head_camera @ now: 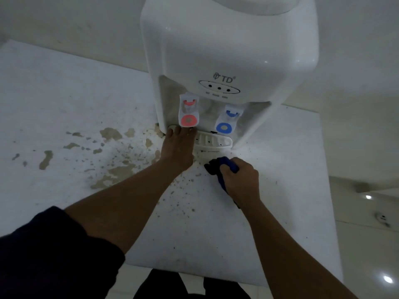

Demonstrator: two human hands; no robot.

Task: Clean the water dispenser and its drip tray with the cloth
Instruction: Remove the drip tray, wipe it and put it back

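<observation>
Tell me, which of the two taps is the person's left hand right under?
The red tap. The left hand reaches the drip tray directly below it, while the blue tap sits further right, nearer the right hand gripping the cloth.

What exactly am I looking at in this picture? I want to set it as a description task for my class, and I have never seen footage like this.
There is no robot here. One wide-angle camera worn on a person's head looks down at their own two bare arms. On a stained white countertop stands a white plastic tabletop water dispenser, with a red-marked tap and a blue-marked tap. Below the taps sits its white slotted drip tray. The left hand rests on the left end of that tray, fingers forward. The right hand is closed around a bunched dark blue cloth, pressed to the counter just in front of the tray. Brown patches and dark specks cover the counter around the dispenser.
</observation>
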